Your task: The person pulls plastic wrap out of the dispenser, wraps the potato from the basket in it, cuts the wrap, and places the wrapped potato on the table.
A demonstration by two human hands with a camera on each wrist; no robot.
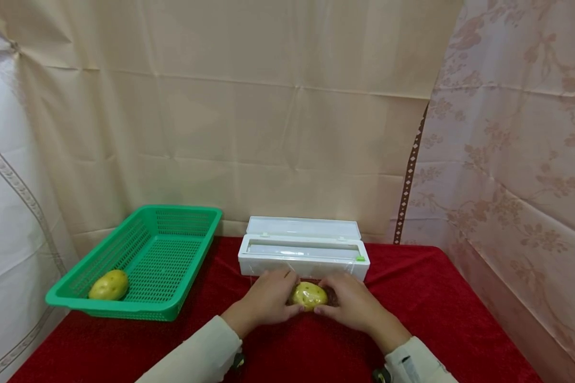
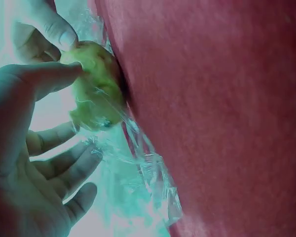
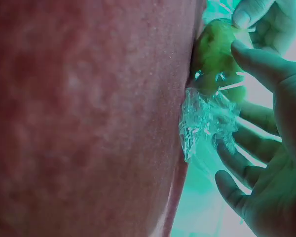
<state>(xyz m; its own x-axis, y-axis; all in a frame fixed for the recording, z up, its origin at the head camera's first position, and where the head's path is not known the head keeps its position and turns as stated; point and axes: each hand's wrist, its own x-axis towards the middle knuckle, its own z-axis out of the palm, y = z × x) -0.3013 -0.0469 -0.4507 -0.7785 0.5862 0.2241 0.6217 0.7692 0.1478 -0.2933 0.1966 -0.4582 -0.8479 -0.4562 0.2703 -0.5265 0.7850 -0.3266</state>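
While my left hand (image 1: 274, 298) and right hand (image 1: 347, 300) pinch the potato (image 1: 309, 296) from either side, thumbs on its near face and index fingers towards the far one, it sits at the red-covered bench (image 1: 436, 308), just in front of the white dispenser (image 1: 268, 267). My other fingers are spread loosely around clear film (image 2: 163, 185), which bunches beside the potato at both ends. I cannot tell whether that film is cut free of the dispenser. To do this well, I should draw the film snug with even pull, smoothing outward so no air stays trapped, then fold each loose end flat underneath. Pulling too hard with one thumb could tear it or roll the potato.
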